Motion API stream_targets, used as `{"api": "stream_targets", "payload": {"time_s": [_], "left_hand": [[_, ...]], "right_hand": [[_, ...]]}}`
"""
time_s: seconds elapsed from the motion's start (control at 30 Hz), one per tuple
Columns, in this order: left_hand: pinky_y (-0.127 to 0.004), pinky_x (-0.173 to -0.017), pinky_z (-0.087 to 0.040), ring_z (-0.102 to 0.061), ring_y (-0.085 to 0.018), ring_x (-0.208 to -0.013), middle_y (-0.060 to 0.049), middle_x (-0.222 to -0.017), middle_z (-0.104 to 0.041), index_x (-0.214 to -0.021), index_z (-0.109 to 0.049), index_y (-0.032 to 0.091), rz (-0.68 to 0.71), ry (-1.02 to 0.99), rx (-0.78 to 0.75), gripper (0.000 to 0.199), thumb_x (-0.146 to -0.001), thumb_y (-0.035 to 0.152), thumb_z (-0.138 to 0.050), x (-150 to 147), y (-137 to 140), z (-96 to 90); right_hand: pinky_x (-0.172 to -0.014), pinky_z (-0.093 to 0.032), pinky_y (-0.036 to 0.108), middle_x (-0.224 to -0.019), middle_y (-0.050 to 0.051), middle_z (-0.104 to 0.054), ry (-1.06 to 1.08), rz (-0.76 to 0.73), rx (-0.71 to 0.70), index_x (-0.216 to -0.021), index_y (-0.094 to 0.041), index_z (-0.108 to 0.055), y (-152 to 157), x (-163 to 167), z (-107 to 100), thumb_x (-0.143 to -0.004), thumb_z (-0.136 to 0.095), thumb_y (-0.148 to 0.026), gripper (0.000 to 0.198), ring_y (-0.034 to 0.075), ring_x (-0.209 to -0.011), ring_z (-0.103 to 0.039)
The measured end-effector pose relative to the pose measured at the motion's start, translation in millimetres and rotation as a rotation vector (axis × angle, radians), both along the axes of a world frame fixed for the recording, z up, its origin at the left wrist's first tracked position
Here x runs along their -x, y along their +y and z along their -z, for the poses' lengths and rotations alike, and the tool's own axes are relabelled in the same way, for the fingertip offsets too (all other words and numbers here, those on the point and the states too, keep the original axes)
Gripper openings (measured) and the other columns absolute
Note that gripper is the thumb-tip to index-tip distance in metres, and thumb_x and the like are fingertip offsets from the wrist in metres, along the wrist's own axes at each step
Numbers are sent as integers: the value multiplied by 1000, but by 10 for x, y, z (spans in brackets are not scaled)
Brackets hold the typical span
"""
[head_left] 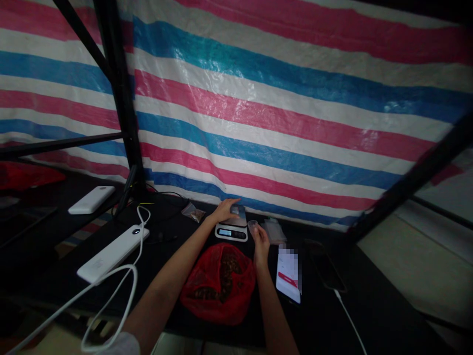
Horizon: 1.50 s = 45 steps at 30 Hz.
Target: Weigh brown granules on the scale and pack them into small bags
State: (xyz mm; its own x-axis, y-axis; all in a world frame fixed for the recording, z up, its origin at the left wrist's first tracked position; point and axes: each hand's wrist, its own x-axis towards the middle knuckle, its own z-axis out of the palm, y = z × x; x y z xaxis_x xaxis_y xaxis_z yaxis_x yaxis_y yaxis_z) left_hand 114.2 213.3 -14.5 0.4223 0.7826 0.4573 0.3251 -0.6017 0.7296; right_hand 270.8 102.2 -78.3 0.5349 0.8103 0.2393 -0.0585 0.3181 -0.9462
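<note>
A small digital scale [232,233] with a lit display stands at the back of the black table. My left hand [224,211] reaches over its metal weighing plate, fingers stretched out and thumb apart. A small pale thing shows between thumb and fingers, too faint to name. Just right of the scale, my right hand [261,238] is closed on a small clear plastic cup [253,225]. Between my forearms sits an open red plastic bag [240,301] with many small brown pieces inside. A clear bag [193,213] of small brown pieces lies left of the scale.
Clear plastic bags [274,230] lie right of my right hand. A lit phone [288,276] and a dark phone [327,266] on a cable are further right. White power banks [111,254] and a looped white cable [136,276] are left. Striped sheeting [258,128] hangs behind.
</note>
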Motion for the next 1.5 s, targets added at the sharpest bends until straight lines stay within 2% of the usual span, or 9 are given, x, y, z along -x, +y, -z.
{"api": "stream_targets", "payload": {"time_s": [0.17, 0.3, 0.4, 0.53, 0.77, 0.93, 1.03, 1.17, 1.5], "left_hand": [[-34, -98, -28, -44, -22, -112, -8, -119, -52, -115, -52, 22, 69, -218, 60, 51, -67, 32, -65, 301, -586, -380], [-34, -98, -29, -41, -21, -115, -6, -122, -50, -118, -50, 26, 337, -57, 73, 51, -69, 31, -63, 781, -1421, -582], [-35, -100, -27, -35, -23, -120, -5, -130, -42, -121, -46, 28, 394, 149, 65, 67, -59, 34, -71, 1038, -1897, -468], [-37, -99, -26, -36, -22, -118, -4, -126, -45, -106, -58, 29, 170, 290, 52, 38, -69, 28, -64, 1139, -2115, -155], [-31, -87, -36, -46, -17, -96, -2, -98, -53, -91, -63, 24, 0, 221, 36, 19, -74, 18, -58, 1127, -2071, 34], [-34, -93, -31, -46, -19, -101, -5, -103, -52, -74, -64, 19, -268, -175, 123, 12, -75, 28, -57, 1104, -2081, 213], [-34, -92, -34, -50, -20, -99, -6, -101, -56, -80, -62, 17, -413, -596, 372, 20, -72, 34, -58, 1023, -2170, 353], [-31, -81, -42, -59, -18, -82, -2, -86, -63, -86, -59, 16, -364, -1080, 726, 29, -65, 36, -63, 858, -2324, 415], [-27, -80, -42, -60, -13, -76, 0, -82, -65, -81, -59, 15, -395, -1645, 712, 23, -60, 22, -65, 556, -2391, 356]], "right_hand": [[-90, -38, 39, -105, 8, -60, 11, -40, -47, -97, -16, -57, -105, 55, -175, -69, -59, -38, 35, 20, -99, -54], [-90, -38, 39, -98, 6, -63, -55, -192, -75, -87, -18, -56, -335, 96, -394, -68, -62, -34, 25, 20, -95, -56], [-86, -41, 37, -95, 4, -63, -137, -463, 5, -86, -20, -57, -543, 143, -534, -64, -66, -28, 25, 20, -93, -58], [-81, -46, 35, -100, 4, -62, -310, -760, 134, -99, -23, -58, -780, 248, -695, -61, -68, -23, 40, 19, -91, -58], [-89, -39, 38, -98, 3, -63, -875, -834, 86, -97, -27, -64, -1022, 362, -808, -64, -64, -19, 33, 21, -94, -56], [-91, -37, 37, -106, 2, -60, -1081, -818, 89, -100, -30, -63, -1126, 377, -792, -65, -63, -15, 38, 22, -100, -53], [-90, -37, 36, -104, 1, -61, -1117, -834, 47, -99, -29, -63, -1193, 443, -802, -65, -62, -14, 38, 22, -100, -53], [-89, -39, 36, -103, 2, -61, -1111, -829, 54, -101, -29, -62, -1246, 571, -747, -67, -60, -14, 38, 22, -98, -54], [-88, -42, 39, -100, 5, -65, -962, -709, 78, -98, -25, -65, -1239, 777, -461, -63, -65, -16, 36, 22, -95, -58]]}}
